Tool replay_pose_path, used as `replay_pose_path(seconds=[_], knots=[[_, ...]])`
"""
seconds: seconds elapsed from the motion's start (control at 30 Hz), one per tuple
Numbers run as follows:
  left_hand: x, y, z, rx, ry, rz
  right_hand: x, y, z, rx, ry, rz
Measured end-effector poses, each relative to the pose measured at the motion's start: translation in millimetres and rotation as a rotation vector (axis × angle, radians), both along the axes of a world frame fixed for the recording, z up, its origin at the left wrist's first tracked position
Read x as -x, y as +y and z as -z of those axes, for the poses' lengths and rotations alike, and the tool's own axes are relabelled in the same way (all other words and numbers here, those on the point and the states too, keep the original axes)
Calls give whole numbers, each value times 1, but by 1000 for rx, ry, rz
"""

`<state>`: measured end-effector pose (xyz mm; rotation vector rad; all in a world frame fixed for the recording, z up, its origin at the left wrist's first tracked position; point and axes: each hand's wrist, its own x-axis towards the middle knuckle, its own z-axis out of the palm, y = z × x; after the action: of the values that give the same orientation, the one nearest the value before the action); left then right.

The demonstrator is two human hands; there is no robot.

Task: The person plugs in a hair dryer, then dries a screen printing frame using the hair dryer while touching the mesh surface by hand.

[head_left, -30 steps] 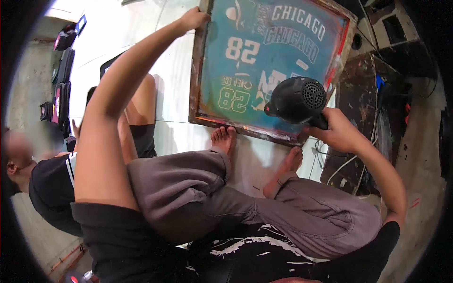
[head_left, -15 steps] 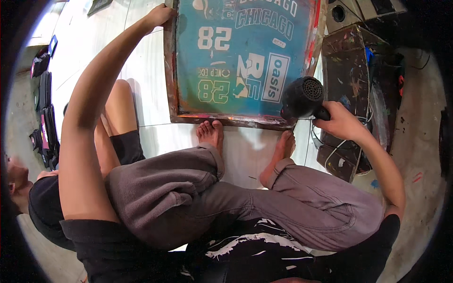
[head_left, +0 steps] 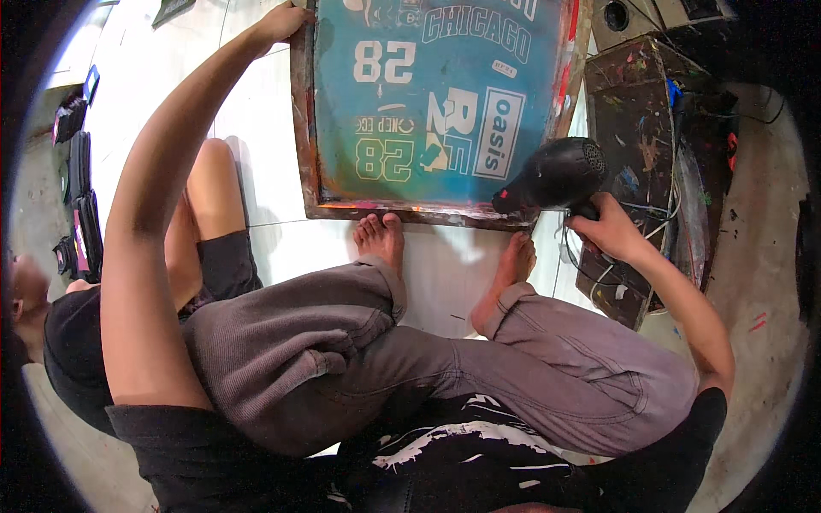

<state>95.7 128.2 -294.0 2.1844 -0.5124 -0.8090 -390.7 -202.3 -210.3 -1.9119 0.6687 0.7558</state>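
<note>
My left hand (head_left: 286,24) is closed on the upper left side of a wooden screen frame (head_left: 301,137), whose blue-green mesh (head_left: 385,111) carries pale lettering and number stencils and has red stains along the right edge. My right hand (head_left: 609,229) is wrapped round the handle of a black hair dryer (head_left: 554,171), held over the frame's lower right corner with its nozzle angled left and slightly downward. My bare feet (head_left: 378,239) rest on the pale floor at the frame's lower edge, below my bent legs in grey-brown trousers.
Another person (head_left: 77,342) in a dark top and shorts is close at my left. Dark flat items (head_left: 79,171) line the left wall. At the right stand a paint-stained dark box (head_left: 623,111) with loose cables and a beige piece of equipment (head_left: 637,21) behind it.
The frame sits further left and higher in view than a second ago, as the view has shifted. The dryer has swung round, its nozzle now lower and toward the frame's bottom edge.
</note>
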Motion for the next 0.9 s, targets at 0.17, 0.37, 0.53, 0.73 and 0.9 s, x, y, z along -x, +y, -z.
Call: replay_pose_path(seconds=[0.17, 0.37, 0.53, 0.73, 0.9], knots=[[1, 1, 1, -38, -72, -39, 6, -4, 19, -61, -78, 12], [2, 2, 0, -37, -96, -52, 1, 6, 18, -142, -89, 20], [1, 0, -3, -31, -72, -54, -2, 19, 16, -177, -69, 13], [-3, 1, 5, -23, -63, -59, -12, 33, 20, -217, -88, -67], [-4, 3, 2, -49, -22, -26, -22, 41, 13, -215, -29, -85]])
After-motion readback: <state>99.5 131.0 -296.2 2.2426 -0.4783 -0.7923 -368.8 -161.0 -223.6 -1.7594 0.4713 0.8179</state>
